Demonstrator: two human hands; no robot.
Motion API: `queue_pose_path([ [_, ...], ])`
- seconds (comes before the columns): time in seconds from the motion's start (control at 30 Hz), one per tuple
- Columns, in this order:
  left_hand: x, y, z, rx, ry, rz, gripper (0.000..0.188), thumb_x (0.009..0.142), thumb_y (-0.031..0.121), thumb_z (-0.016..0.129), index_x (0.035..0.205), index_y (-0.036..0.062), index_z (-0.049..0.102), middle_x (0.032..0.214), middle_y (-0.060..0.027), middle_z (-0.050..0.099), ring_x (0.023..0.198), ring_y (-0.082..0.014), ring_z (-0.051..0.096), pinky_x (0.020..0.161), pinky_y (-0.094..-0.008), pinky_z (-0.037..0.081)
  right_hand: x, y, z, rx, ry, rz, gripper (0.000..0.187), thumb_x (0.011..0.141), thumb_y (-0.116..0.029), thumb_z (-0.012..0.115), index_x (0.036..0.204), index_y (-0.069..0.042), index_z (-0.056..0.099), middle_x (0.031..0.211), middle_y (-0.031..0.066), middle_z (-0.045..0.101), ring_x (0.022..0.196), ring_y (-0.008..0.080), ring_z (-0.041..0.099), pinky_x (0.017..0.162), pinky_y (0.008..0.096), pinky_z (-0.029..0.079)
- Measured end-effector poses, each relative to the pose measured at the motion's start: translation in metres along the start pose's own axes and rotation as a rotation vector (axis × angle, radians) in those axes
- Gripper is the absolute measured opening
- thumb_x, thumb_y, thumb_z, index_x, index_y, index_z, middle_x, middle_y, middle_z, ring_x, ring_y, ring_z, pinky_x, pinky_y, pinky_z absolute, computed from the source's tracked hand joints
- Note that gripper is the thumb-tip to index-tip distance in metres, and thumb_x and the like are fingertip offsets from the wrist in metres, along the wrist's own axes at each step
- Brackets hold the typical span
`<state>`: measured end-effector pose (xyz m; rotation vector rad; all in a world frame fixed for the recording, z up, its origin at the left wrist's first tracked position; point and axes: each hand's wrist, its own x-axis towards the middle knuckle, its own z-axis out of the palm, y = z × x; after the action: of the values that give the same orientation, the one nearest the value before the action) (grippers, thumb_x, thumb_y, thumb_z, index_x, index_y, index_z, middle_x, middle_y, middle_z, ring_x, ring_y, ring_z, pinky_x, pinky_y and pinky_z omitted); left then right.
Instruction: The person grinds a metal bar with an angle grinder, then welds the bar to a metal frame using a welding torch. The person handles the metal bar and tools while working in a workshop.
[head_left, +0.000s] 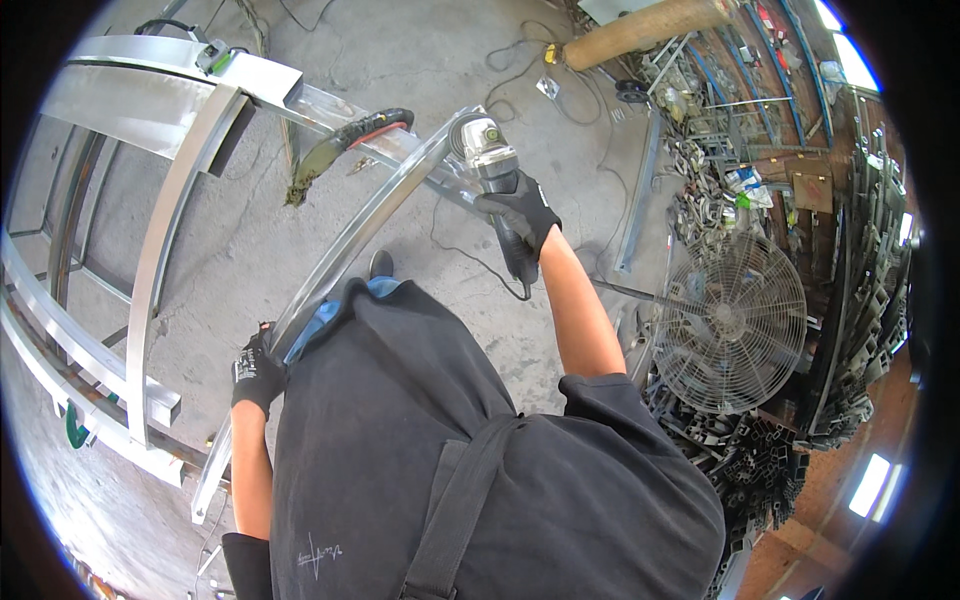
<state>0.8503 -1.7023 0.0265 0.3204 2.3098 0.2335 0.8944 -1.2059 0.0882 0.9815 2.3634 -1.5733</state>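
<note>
My right hand (530, 208), in a black glove, is closed around the dark body of an angle grinder (486, 150). The grinder's silver head and disc are at the upper end of a long metal tube (352, 238), which slants across in front of me. Whether the disc touches the metal cannot be made out. My gloved left hand (259, 374) grips the same tube lower down, beside my dark apron (400, 420). Beyond the tube, a dark tool with an orange-red edge (350, 145) rests on a metal beam (318, 104).
A welded metal frame (160, 240) stands on the left. To the right are a large round fan (728, 322) and stacked metal profiles (870, 290). A brown roll (645, 32) lies at the far right, near cables (520, 62) on the concrete floor. The grinder's cord (470, 258) hangs close to my right arm.
</note>
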Motion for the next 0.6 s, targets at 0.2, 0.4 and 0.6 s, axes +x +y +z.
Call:
queue_pose_path([
  [0.2, 0.003, -0.004, 0.005, 0.022, 0.032, 0.035, 0.066, 0.078, 0.013, 0.058, 0.144, 0.0089, 0.048, 0.124, -0.0225, 0.064, 0.113, -0.0398, 0.064, 0.096, -0.0487, 0.052, 0.003, -0.008, 0.02, -0.026, -0.078, 0.031, 0.054, 0.067, -0.015, 0.084, 0.115, -0.002, 0.063, 0.099, 0.0122, 0.071, 0.078, 0.0183, 0.069, 0.071, 0.0339, 0.057],
  [0.4, 0.001, -0.004, 0.012, 0.054, 0.135, 0.113, 0.061, 0.08, 0.009, 0.055, 0.141, 0.0051, 0.051, 0.119, -0.0224, 0.067, 0.106, -0.0372, 0.067, 0.092, -0.0468, 0.053, 0.004, -0.014, 0.023, 0.093, -0.058, 0.046, 0.051, 0.068, -0.014, 0.085, 0.112, -0.003, 0.063, 0.096, 0.0085, 0.071, 0.075, 0.0167, 0.068, 0.066, 0.0333, 0.057],
  [0.6, 0.0, -0.002, 0.011, 0.052, 0.143, 0.113, 0.059, 0.08, 0.009, 0.054, 0.139, 0.0036, 0.052, 0.116, -0.0228, 0.067, 0.105, -0.0375, 0.068, 0.089, -0.0466, 0.054, -0.006, -0.009, 0.025, -0.036, -0.057, -0.029, 0.048, 0.07, -0.017, 0.086, 0.111, -0.002, 0.066, 0.091, 0.0074, 0.071, 0.076, 0.0152, 0.066, 0.07, 0.0328, 0.055],
])
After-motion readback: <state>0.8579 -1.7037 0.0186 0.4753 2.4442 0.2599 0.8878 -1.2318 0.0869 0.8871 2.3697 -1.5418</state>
